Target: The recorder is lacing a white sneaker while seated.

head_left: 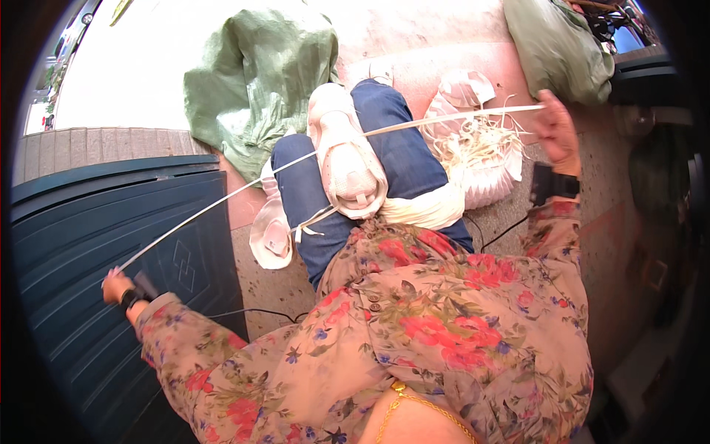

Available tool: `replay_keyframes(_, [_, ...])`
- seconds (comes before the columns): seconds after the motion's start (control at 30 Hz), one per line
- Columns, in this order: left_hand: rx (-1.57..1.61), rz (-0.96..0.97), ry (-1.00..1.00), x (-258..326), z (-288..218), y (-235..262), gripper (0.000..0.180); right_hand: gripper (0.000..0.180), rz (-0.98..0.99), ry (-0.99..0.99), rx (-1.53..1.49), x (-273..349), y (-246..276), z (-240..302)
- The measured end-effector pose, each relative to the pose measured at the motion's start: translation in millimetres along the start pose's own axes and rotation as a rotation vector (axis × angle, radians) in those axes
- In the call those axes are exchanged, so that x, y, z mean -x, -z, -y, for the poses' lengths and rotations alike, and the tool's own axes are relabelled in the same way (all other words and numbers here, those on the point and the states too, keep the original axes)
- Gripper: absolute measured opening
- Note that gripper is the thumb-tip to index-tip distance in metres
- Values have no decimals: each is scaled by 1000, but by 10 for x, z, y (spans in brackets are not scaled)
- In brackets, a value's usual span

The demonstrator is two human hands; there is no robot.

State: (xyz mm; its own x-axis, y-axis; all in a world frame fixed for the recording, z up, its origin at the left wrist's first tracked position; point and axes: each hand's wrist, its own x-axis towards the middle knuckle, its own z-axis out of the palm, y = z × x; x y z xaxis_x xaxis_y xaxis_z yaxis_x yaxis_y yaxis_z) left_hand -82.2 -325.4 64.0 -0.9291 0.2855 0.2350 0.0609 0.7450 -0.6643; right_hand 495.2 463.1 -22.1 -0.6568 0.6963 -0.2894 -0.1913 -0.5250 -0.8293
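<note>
A pale pink sneaker (355, 174) rests on my lap between my jeans-clad thighs. A long cream shoelace (203, 211) crosses it and stretches taut to both sides. Out at the far left, my left hand (115, 286) is closed on one end of the lace. My right hand (558, 132), raised at the right, pinches the other end. A short loose strip of lace (319, 219) hangs by the shoe's near end. Beside my left leg is another pale shoe (271, 237), partly hidden by the leg.
A pink bag (494, 189) with a tangle of cream laces (481, 137) sits right of my legs. A pale cloth bundle (425, 212) lies over my right thigh. Green sacks (259, 81) stand ahead at left and right. A dark blue panelled door (140, 237) is at my left.
</note>
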Motion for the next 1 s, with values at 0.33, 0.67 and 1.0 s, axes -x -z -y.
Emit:
replay_keyframes(0.33, [1781,22,173,-46,-1073,596,33,23,-8,530,-202,142,-52,1013])
replay_keyframes(0.67, [2023,1368,-192,1296,-4098,3021,22,20,463,248,1043,-117,-1554,-1382])
replay_keyframes(1.0, [2051,1418,-33,1444,-4611,3337,17,16,608,475,1331,-311,-1805,-1729])
